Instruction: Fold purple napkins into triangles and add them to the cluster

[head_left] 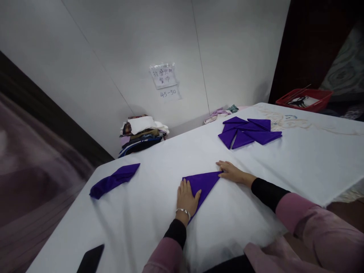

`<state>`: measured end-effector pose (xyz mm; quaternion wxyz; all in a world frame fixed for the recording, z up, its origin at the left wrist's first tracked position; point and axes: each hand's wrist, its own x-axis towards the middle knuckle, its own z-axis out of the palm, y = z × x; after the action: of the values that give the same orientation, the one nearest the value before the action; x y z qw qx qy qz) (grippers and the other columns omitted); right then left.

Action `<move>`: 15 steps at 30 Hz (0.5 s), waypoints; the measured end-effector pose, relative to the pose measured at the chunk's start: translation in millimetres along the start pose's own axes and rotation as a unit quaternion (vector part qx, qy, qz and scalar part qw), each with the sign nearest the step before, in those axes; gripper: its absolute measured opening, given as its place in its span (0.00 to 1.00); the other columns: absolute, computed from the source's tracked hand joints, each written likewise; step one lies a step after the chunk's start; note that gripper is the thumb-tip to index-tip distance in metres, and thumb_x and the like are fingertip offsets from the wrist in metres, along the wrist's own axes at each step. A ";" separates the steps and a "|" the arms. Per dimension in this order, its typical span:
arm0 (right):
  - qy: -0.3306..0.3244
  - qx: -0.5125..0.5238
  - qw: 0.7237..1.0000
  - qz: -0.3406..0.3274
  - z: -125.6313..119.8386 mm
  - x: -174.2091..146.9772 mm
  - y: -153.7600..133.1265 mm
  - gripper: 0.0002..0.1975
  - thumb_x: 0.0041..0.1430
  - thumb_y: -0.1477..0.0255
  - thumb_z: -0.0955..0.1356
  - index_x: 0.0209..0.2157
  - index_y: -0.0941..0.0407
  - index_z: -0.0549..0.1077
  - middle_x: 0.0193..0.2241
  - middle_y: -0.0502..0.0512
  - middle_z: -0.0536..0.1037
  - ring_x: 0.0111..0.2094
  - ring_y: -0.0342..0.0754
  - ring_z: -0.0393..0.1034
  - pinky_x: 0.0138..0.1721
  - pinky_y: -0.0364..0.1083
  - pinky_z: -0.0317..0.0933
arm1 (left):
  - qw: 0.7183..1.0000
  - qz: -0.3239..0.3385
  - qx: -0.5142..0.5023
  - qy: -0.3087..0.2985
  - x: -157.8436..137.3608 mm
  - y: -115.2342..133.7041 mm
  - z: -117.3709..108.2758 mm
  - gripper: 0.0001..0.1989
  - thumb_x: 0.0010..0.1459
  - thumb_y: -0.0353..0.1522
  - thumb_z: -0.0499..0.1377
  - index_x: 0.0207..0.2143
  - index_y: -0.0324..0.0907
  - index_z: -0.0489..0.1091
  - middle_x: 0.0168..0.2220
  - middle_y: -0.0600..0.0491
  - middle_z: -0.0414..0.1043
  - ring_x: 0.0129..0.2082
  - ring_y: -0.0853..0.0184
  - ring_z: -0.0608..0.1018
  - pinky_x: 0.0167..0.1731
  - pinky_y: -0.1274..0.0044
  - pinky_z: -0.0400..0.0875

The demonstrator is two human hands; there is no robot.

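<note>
A purple cloth napkin (205, 182), folded into a triangle, lies on the white-covered table in front of me. My left hand (187, 198) rests flat on its left side, fingers stretched out and thumb apart, with a silver bracelet at the wrist. At the napkin's right-hand tip, my right hand (229, 172) has its thumb and a finger closed on the corner, while other fingers reach past it. The napkin's lower point is partly covered by my left hand and wrist.
Several folded purple napkins (237, 136) overlap at the back right. Another purple cloth (115, 181) lies to the left, above a dark flat object (91, 259). Piled clothes (142, 132) stand beyond the far table edge (182, 134). A red basket (321, 99) is at the right.
</note>
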<state>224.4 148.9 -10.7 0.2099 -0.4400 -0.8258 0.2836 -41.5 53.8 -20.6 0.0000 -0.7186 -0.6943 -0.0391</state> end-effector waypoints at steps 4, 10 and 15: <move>0.018 0.001 1.000 0.001 1.6 -0.6 1.7 0.09 0.52 0.63 0.66 0.31 0.54 0.70 0.58 0.61 0.63 0.62 0.55 0.48 0.60 0.57 0.42 | 1.000 -0.004 -0.009 -0.007 -0.4 0.4 -0.8 0.39 0.60 0.50 0.40 0.61 0.27 0.50 0.64 0.37 0.44 0.64 0.53 0.48 0.60 0.62 0.48; 0.023 0.006 1.000 -0.003 2.6 2.4 3.9 0.10 0.53 0.62 0.65 0.26 0.53 0.70 0.54 0.57 0.68 0.62 0.57 0.46 0.59 0.57 0.45 | 1.000 -0.003 -0.016 0.005 -0.9 1.1 -1.0 0.38 0.60 0.51 0.40 0.61 0.30 0.51 0.64 0.37 0.46 0.64 0.54 0.50 0.60 0.62 0.49; 0.017 -0.017 1.000 0.000 2.4 3.8 3.7 0.12 0.56 0.63 0.63 0.26 0.53 0.71 0.55 0.57 0.67 0.62 0.57 0.46 0.59 0.56 0.45 | 1.000 0.000 -0.007 -0.001 -0.2 0.0 0.2 0.39 0.60 0.51 0.40 0.61 0.28 0.50 0.64 0.36 0.45 0.64 0.53 0.49 0.60 0.63 0.49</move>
<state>223.2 153.1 -14.6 0.2163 -0.4482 -0.8269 0.2618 -41.5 53.6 -20.8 -0.0058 -0.7188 -0.6939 -0.0430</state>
